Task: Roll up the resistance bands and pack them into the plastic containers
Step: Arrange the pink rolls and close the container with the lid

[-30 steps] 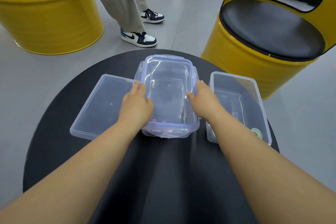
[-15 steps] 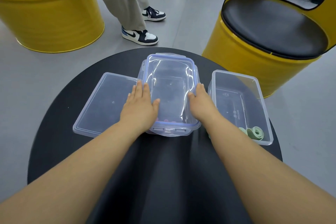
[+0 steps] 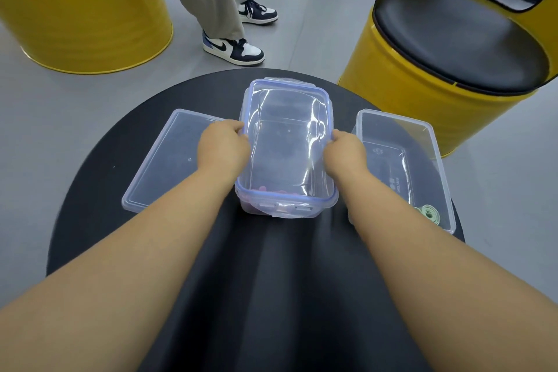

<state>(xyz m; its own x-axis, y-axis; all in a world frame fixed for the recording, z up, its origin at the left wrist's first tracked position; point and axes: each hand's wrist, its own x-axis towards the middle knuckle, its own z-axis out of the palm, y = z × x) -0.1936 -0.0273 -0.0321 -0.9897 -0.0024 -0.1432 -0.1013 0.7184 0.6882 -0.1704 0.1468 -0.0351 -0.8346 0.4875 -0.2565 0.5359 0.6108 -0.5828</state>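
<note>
Your left hand (image 3: 223, 145) and right hand (image 3: 344, 151) each curl fingers over a long edge of the blue-rimmed clear plastic lid (image 3: 287, 130), prob snapping it onto the clear plastic box (image 3: 280, 208) w/ rolled pink band (image 3: 271, 189) inside; rolled green band (image 3: 430, 213) sits in the open clear tub (image 3: 392, 119) at right, unlidded.

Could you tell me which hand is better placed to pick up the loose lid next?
Left: the left hand holds the middle box beside the loose lid; the right hand is across the box.
</note>
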